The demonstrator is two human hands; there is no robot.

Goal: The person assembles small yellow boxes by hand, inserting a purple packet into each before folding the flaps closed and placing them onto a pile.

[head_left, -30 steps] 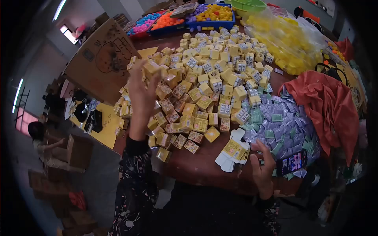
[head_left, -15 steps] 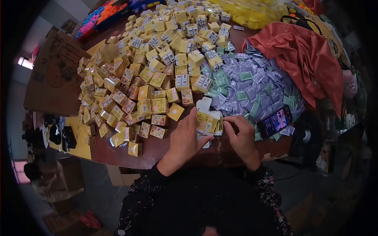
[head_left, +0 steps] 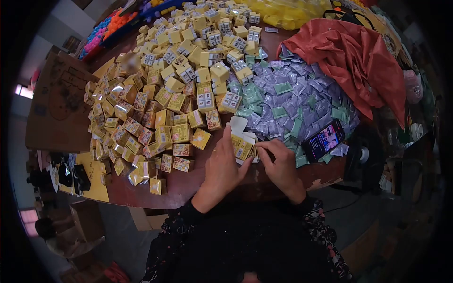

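Note:
Between my hands lies a flat yellow printed carton (head_left: 241, 147) with a white flap at its top. My left hand (head_left: 221, 172) rests along its left side, fingers stretched up and thumb apart, touching it. At its right edge my right hand (head_left: 279, 168) pinches with thumb and index finger; part of the carton's edge is in that pinch. To the left are many wrapped yellow boxes (head_left: 180, 133). Behind stand yellow blocks with white printed faces (head_left: 206, 102). Purple and green sachets (head_left: 283, 112) are heaped behind my right hand.
A lit phone (head_left: 324, 141) leans on the sachets at the right. Red cloth (head_left: 349, 61) covers the back right. A cardboard box (head_left: 61, 104) stands at the left. Yellow items in a clear bag (head_left: 288, 15) lie at the back. Another person (head_left: 63, 238) is at the lower left.
The whole view has shifted, so the table things appear slightly further left. My hands remain at the carton, with my right fingers still pinching its right edge.

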